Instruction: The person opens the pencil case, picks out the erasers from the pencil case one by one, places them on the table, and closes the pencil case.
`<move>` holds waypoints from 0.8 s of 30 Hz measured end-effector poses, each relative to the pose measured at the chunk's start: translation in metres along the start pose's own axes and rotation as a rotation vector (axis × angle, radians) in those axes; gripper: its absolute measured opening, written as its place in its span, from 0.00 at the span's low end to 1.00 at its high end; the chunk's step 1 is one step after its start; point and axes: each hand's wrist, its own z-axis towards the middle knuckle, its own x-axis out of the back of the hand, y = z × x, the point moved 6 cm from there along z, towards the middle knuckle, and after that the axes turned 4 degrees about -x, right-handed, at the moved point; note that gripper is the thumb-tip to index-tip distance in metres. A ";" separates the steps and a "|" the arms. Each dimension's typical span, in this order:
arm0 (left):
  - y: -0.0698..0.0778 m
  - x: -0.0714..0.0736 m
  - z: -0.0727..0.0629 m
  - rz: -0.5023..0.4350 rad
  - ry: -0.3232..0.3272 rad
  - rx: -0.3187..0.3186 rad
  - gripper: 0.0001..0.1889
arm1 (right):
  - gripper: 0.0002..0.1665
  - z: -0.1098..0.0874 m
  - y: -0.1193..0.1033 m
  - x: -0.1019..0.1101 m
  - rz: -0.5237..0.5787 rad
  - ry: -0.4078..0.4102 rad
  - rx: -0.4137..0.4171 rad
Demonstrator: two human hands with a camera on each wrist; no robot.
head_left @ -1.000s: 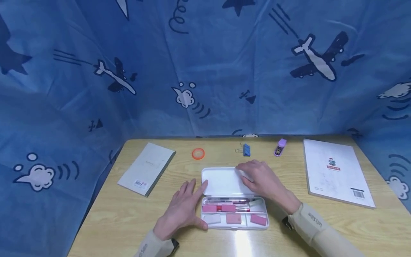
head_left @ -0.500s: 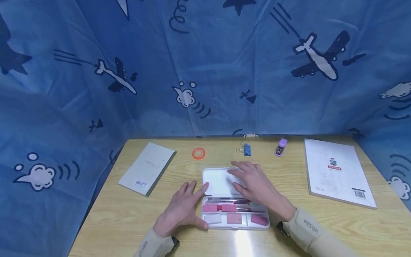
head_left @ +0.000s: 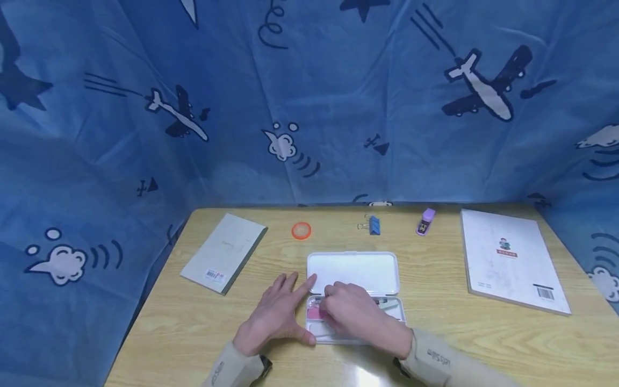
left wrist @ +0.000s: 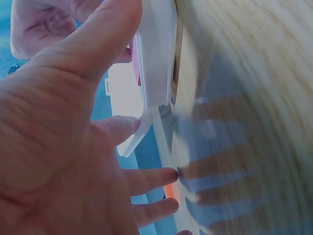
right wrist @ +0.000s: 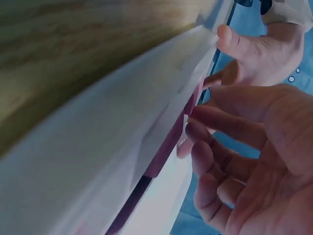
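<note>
A white pencil case point(left wrist: 157, 58) lies open (lid point(head_left: 358, 269) tipped back).

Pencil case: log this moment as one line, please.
pencil case: open; left hand: spread at its left side; right hand: curled over its interior, grip unclear

Blue airplane-print cloth point(head_left: 333, 118) behind and beside wood-grain table point(head_left: 503, 344) bearing white glare point(head_left: 366, 377).

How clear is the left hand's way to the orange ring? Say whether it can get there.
Probably yes: the left hand points its spread fingers roughly towards the orange ring, with only bare table between them in the head view; the case's open lid lies to one side.
</note>
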 end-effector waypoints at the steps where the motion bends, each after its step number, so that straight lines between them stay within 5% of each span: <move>1: 0.000 0.000 0.000 -0.001 -0.001 0.001 0.72 | 0.02 0.000 0.000 -0.001 -0.009 -0.003 -0.016; 11: 0.003 0.000 -0.001 -0.001 0.017 -0.023 0.72 | 0.09 0.006 -0.002 -0.012 -0.058 -0.064 -0.084; 24: 0.003 0.001 -0.001 0.006 0.016 -0.026 0.71 | 0.06 0.002 0.000 -0.003 0.072 0.026 -0.050</move>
